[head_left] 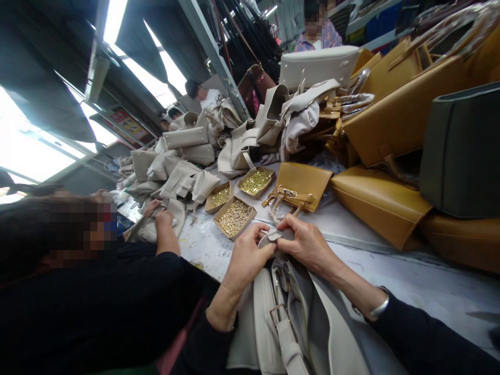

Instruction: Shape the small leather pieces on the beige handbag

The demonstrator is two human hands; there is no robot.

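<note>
A cream leather handbag (297, 323) with a buckled strap lies against me at the bottom centre. Both hands meet at its top strap tab (273, 235). My left hand (246, 255) pinches the tab from the left, fingers closed on it. My right hand (307, 242) pinches the same tab from the right, thumb and fingers pressed together. A silver bracelet shows on my right wrist. Three small cardboard trays of gold metal fittings (234, 216) sit just beyond my hands.
A co-worker in black (97, 291) sits close on my left, hands on a cream bag (156, 221). Cream bags (183, 161) pile at the back left, mustard bags (390, 203) and a dark grey bag (461, 151) at the right. Other people sit farther back.
</note>
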